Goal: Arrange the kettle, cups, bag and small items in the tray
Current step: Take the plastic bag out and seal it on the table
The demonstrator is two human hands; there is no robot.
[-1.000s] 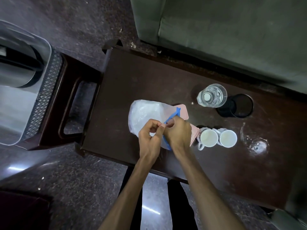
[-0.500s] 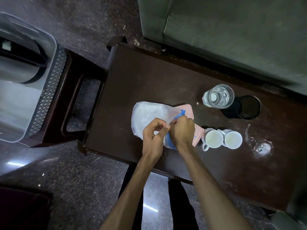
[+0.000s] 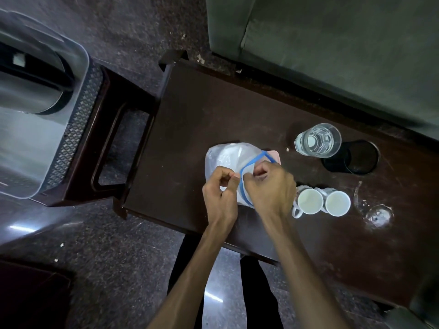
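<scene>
My left hand (image 3: 222, 198) and my right hand (image 3: 270, 186) both pinch the blue mouth of the plastic bag (image 3: 228, 157), fingers closed on the rim, I think to seal it so nothing spills when I carry it; the bag lies on the dark table (image 3: 213, 110), just beside the two white cups (image 3: 323, 202); the tray (image 3: 78, 119) with the kettle (image 3: 31, 91) waits well apart on the left.

The worktop (image 3: 202, 110) lies bare along its left edge and far-left corner, open to a hand. Toward the right, a glass (image 3: 317, 142), a dark round holder (image 3: 356, 160) and two white cups (image 3: 323, 204) crowd the middle. The near-right corner beyond the cups is bare. The bag (image 3: 225, 160) fills the near-middle.
</scene>
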